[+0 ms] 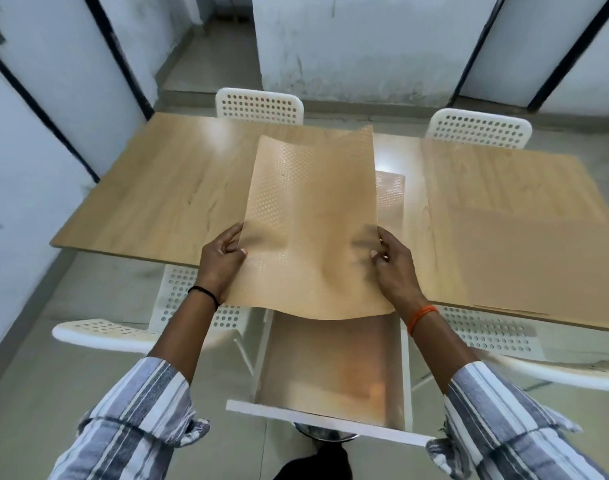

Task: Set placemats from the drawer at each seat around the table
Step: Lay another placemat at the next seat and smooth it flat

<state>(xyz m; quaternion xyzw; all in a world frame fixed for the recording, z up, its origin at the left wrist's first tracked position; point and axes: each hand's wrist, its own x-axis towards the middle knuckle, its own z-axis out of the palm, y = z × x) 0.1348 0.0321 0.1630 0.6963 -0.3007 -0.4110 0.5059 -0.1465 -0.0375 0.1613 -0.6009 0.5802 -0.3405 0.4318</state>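
Nearest to us, below our wrists, the drawer [330, 375] stood pulled out, and we judged it the first hazard: a step forward could knock its white front [324, 422], and any mats left inside were too blurred to count. Above it we held one placemat [310, 230] in the air, our left hand [221, 261] pinching its left edge and our right hand [395, 263] pinching its right edge, fingers nearly closed with only the thin sheet between thumb and fingertips. The mat was limp and sagged between our two grips, its near edge drooping toward the drawer, so we thought it could fold on itself or slide out of so light a pinch. Beyond our fingers lay the table [164, 188], where the mat's far edge curled upward and might catch and land crooked. To the right of our right hand, a mat [524, 258] seemed already laid. Farthest off stood two white chairs [260, 105].
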